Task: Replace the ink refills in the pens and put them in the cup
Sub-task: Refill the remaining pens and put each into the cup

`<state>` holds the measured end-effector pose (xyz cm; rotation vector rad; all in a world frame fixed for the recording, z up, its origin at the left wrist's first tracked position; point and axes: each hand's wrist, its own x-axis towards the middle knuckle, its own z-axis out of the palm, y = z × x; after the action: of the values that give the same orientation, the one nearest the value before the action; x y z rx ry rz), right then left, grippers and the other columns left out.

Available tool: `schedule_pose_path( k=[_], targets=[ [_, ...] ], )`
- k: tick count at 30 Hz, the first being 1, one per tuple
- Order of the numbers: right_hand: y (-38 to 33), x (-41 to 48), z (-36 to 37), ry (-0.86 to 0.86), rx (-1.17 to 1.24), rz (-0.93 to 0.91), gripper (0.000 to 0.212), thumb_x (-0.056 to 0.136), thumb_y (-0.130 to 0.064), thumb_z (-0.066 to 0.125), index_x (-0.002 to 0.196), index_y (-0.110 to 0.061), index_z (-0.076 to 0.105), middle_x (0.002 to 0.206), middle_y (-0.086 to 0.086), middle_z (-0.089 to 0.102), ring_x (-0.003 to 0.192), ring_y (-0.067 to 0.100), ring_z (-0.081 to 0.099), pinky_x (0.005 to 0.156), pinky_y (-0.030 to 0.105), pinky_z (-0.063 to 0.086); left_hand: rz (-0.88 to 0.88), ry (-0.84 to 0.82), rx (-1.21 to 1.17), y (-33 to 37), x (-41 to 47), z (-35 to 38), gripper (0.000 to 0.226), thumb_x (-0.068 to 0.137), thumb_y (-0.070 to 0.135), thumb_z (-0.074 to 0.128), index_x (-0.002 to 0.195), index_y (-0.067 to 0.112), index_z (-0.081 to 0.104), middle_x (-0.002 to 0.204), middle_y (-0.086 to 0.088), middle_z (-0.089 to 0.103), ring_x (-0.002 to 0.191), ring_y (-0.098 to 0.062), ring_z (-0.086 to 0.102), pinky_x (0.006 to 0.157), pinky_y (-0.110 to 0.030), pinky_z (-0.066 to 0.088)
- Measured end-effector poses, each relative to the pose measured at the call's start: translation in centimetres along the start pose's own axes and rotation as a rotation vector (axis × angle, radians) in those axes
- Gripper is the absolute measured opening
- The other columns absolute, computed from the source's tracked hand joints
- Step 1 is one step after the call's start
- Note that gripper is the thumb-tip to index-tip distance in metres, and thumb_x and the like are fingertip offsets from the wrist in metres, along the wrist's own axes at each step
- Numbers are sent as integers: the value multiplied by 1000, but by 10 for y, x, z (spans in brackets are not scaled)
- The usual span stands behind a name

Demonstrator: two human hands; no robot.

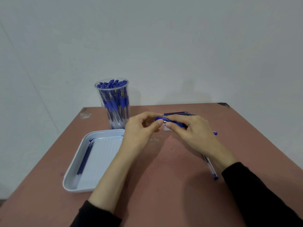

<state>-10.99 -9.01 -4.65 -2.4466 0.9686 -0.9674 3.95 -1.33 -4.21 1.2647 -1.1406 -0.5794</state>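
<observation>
Over the middle of the table both hands hold one blue pen. My left hand pinches its cap end between thumb and fingers. My right hand grips the barrel near the metal tip section. Behind the hands lies a row of blue ink refills. A clear plastic cup packed with several blue pens stands at the back left. Under my right wrist lies another pen on the table.
A white tray sits at the front left with two or three dark blue refills along its left side. The reddish-brown table ends at a far edge near the grey wall.
</observation>
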Motion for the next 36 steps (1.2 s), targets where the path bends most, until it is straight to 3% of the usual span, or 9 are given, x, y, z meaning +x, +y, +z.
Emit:
schedule_pose_path(
  k=[6,10,13,18,22,26,29,31,36],
  targets=[
    [0,-3,-2,-7,-39,3,24,87,-58,54,108,-49,63,85,-20,69,82,2,62,76,29,49,-38,-3,-65,0,1,-2,14,84,2,67,87,15,69,79,-9,70,69,-9,65,67,-18,53],
    [9,-2,-6,-51,-149,112,22,86,-31,61,107,-36,55,71,-16,57,76,16,55,69,30,37,-114,56,-4,-4,4,-7,13,85,3,67,83,16,65,65,-4,64,53,-3,58,55,-15,49],
    [10,-1,-7,-4,-97,130,21,87,-17,56,104,-28,51,70,-15,54,74,23,55,69,35,41,-201,-101,209,-7,2,-7,7,83,11,71,79,16,68,64,-1,66,49,-2,53,51,-13,41],
    [5,-3,-3,73,30,80,16,89,-15,58,95,-29,56,72,-17,59,77,19,61,79,41,49,-197,-401,457,-9,-5,-2,7,79,20,75,86,18,76,61,10,66,56,3,55,57,-13,42],
    [4,-3,-2,88,48,57,18,89,-15,59,94,-32,56,76,-17,59,78,16,61,78,39,49,-167,-429,577,-11,-6,-4,8,76,25,78,85,24,77,74,4,72,59,1,53,64,-13,44],
    [5,-4,0,91,50,34,15,89,-15,60,96,-28,59,73,-20,58,73,9,59,73,34,48,-176,-438,614,-9,-7,-5,9,77,28,77,85,25,77,65,12,67,55,7,51,61,-8,42],
    [1,-5,0,95,114,33,15,89,-18,62,98,-29,65,69,-22,59,69,0,56,68,18,41,-142,-282,475,-6,-3,-3,16,82,29,72,96,23,74,76,13,69,62,9,55,65,-8,42],
    [-5,-5,-2,73,263,64,15,91,-19,62,95,-32,68,65,-12,61,61,2,54,62,14,40,-118,-141,217,-3,-1,-2,18,88,28,65,104,23,71,90,12,71,75,5,60,67,-10,44],
    [-20,-4,-10,-167,826,281,23,97,-18,50,87,-9,68,55,6,51,41,13,32,42,22,20,-146,-202,-270,8,-5,4,20,89,29,54,103,28,68,104,13,71,103,-2,62,84,-17,46]
  ],
)
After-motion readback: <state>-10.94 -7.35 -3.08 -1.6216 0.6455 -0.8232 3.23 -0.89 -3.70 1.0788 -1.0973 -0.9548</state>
